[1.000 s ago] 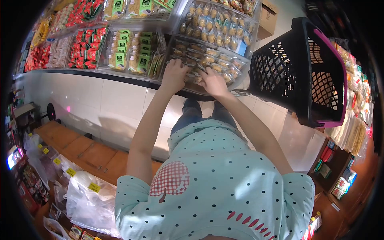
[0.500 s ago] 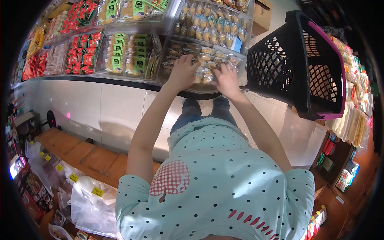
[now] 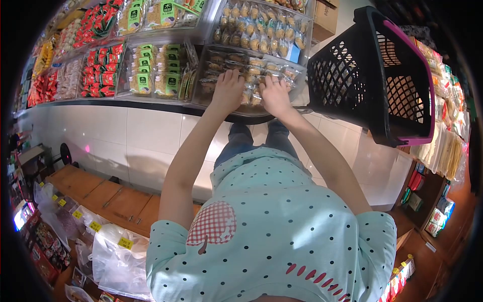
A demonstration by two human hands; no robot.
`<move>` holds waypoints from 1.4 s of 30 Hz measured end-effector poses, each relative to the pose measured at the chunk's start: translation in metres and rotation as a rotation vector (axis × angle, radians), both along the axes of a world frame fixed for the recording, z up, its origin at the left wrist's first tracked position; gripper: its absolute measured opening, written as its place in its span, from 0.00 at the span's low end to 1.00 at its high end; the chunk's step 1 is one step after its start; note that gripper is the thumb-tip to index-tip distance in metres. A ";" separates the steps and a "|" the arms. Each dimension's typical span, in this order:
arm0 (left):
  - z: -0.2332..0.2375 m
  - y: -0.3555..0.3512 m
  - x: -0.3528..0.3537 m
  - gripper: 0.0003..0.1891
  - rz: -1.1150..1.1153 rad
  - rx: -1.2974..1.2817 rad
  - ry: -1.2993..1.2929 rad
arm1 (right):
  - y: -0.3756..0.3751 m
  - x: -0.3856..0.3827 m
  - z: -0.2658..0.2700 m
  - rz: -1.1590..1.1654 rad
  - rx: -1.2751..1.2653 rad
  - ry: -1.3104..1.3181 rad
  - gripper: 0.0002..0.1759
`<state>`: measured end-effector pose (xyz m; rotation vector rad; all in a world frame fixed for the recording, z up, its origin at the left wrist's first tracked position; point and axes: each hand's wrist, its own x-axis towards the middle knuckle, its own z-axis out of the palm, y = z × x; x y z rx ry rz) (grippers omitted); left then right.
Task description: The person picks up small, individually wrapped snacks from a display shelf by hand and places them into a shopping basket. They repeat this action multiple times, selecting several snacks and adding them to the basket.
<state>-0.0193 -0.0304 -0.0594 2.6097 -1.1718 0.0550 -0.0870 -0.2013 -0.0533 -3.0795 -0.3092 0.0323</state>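
Note:
My left hand (image 3: 229, 91) rests over the clear bin (image 3: 199, 95) of wrapped pastries, its fingers slightly apart and bent down onto the packets. Beside it, my right hand (image 3: 275, 95), with a ring on one finger, reaches into the same bin with spread fingers touching the wrapped pastries (image 3: 255, 71). Darker brown packets (image 3: 216, 65) fill the left part of this bin, and paler ones lie toward the right. My fingertips are partly hidden among the wrappers, and I see nothing lifted in either hand.
Behind lies a bin of small wrapped pastries (image 3: 259, 27). To the left are green-labelled packs (image 3: 143, 70) and red-wrapped sweets (image 3: 102, 70). A black shopping basket (image 3: 347, 75) with a pink handle stands at the right. Below left are a wooden bench (image 3: 108, 194) and plastic bags (image 3: 118, 261).
My right hand has shifted left, closer to my left hand, over the packets. My left hand stays nearly in place. The view has shifted slightly.

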 end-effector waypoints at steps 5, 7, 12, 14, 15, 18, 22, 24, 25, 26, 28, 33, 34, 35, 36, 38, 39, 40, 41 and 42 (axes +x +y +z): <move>0.000 -0.002 -0.005 0.20 0.021 -0.003 0.030 | -0.002 -0.002 -0.002 -0.018 0.051 -0.033 0.18; 0.004 0.000 -0.007 0.23 0.051 -0.032 0.068 | -0.004 -0.004 0.000 -0.025 0.069 -0.061 0.18; 0.031 0.006 -0.009 0.28 0.152 -0.200 0.127 | -0.013 -0.020 0.041 -0.124 0.324 -0.084 0.18; 0.049 0.004 -0.009 0.29 0.183 -0.242 0.126 | -0.018 -0.032 0.065 -0.139 0.370 -0.111 0.16; 0.060 0.000 -0.009 0.27 0.196 -0.296 0.118 | -0.021 -0.040 0.076 -0.131 0.466 -0.119 0.16; 0.099 -0.023 -0.014 0.19 0.195 -0.423 0.071 | -0.032 -0.058 0.117 -0.112 0.590 -0.161 0.14; 0.141 -0.067 -0.024 0.12 0.134 -0.628 -0.007 | -0.056 -0.078 0.170 -0.029 0.696 -0.341 0.12; 0.160 -0.090 -0.031 0.12 0.046 -0.721 -0.049 | -0.079 -0.093 0.201 0.148 0.723 -0.446 0.11; 0.170 -0.102 -0.035 0.11 0.016 -0.760 -0.082 | -0.099 -0.101 0.224 0.198 0.620 -0.546 0.11; 0.181 -0.112 -0.038 0.11 0.002 -0.763 -0.084 | -0.124 -0.111 0.247 0.246 0.513 -0.643 0.12; 0.197 -0.130 -0.047 0.11 -0.027 -0.817 -0.108 | -0.178 -0.134 0.275 0.088 0.546 -0.710 0.12; 0.214 -0.183 -0.065 0.11 -0.099 -0.860 0.068 | -0.282 -0.153 0.278 -0.551 0.747 -0.584 0.08; 0.215 -0.194 -0.068 0.11 -0.102 -0.866 0.066 | -0.293 -0.154 0.284 -0.632 0.765 -0.313 0.11; 0.214 -0.204 -0.070 0.11 -0.101 -0.869 0.140 | -0.304 -0.154 0.283 -0.548 0.688 -0.191 0.12; 0.213 -0.214 -0.073 0.10 -0.099 -0.871 0.216 | -0.315 -0.154 0.282 -0.463 0.609 -0.067 0.14; 0.216 -0.237 -0.074 0.10 -0.102 -0.864 0.222 | -0.343 -0.151 0.273 -0.453 0.594 0.032 0.18; 0.218 -0.249 -0.075 0.10 -0.115 -0.839 0.200 | -0.356 -0.147 0.269 -0.418 0.507 0.016 0.20; 0.220 -0.260 -0.075 0.10 -0.128 -0.813 0.178 | -0.369 -0.142 0.265 -0.382 0.421 0.000 0.21; 0.224 -0.271 -0.077 0.09 -0.140 -0.787 0.171 | -0.383 -0.137 0.261 -0.360 0.430 0.015 0.21; 0.227 -0.282 -0.077 0.09 -0.132 -0.785 0.168 | -0.396 -0.130 0.258 -0.352 0.433 0.017 0.21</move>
